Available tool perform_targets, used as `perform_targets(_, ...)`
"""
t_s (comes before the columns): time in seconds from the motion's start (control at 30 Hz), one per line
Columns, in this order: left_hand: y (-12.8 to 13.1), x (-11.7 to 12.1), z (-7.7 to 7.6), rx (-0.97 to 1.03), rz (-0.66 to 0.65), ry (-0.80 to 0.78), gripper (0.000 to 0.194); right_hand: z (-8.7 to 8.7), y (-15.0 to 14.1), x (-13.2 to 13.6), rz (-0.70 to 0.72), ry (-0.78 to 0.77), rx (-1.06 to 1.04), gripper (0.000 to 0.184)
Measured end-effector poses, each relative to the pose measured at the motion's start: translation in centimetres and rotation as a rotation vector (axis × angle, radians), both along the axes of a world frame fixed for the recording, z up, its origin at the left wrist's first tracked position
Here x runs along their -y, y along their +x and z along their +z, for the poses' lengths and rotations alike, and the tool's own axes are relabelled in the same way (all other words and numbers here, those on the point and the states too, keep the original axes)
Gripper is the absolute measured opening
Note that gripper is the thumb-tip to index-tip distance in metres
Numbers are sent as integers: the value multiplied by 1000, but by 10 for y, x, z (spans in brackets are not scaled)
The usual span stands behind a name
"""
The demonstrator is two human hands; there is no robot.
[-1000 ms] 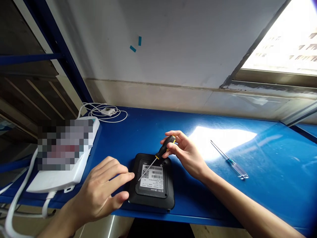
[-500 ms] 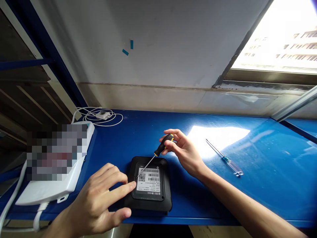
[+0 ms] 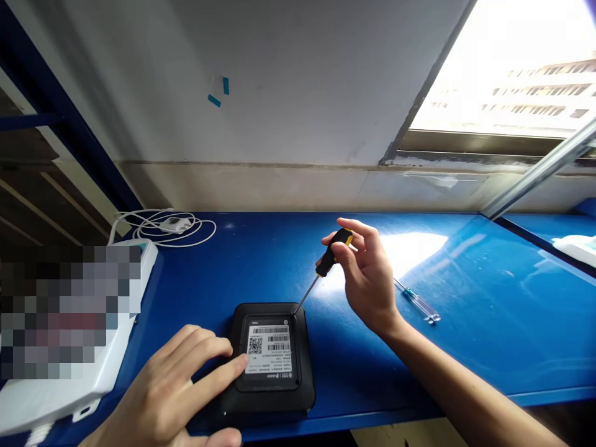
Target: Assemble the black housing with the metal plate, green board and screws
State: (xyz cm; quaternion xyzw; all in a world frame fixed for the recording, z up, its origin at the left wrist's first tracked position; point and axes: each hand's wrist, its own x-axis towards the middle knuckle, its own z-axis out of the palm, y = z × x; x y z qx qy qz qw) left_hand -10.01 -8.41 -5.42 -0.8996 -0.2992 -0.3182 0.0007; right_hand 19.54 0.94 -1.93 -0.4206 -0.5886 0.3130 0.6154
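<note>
A black box-shaped device (image 3: 305, 372) with a white label (image 3: 274, 351) lies label up near the front edge of the blue table. My left hand (image 3: 179, 379) rests on its left side, fingers stretched out, the index fingertip at the label's edge. In my right hand (image 3: 367, 267) is a black and yellow screwdriver (image 3: 331, 253), gripped by the handle. It slants down to the left, its tip at the device's far right corner. Whether the tip sits in a screw is too small to tell.
A second screwdriver with a clear handle (image 3: 421, 305) lies right of my right wrist. On the left stands a white device (image 3: 116, 329), partly pixelated. A coiled white cable with a plug (image 3: 174, 225) lies behind it. A metal post (image 3: 535, 174) rises at the right.
My right hand has carried the screwdriver tip from the label's left side to the device's far right corner. My left hand stays on the device. The view has shifted right.
</note>
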Motion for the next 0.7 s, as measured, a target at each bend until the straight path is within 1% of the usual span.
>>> perform_targets(0.1,-4,-4,-5,-64,18,18,58,-2,-2,1,32,24,3,32)
perform_targets(0.17,-6,-7,-10,-143,70,3,74,-3,-2,1,39,28,6,32)
perform_targets(0.3,-6,-10,-21,-294,217,-58,113,-4,-1,4,56,43,2,34)
perform_targets(0.37,-6,-11,-26,-330,229,-56,123,-3,-2,6,81,69,-2,33)
perform_targets(0.47,-9,-11,-31,-353,230,-27,124,0,-4,11,132,77,-22,29)
perform_targets(0.57,-13,-11,-35,-377,248,-16,122,3,-5,14,181,64,-64,30)
perform_targets(0.7,-17,-14,-39,-354,228,-56,122,3,-6,14,240,72,-105,30)
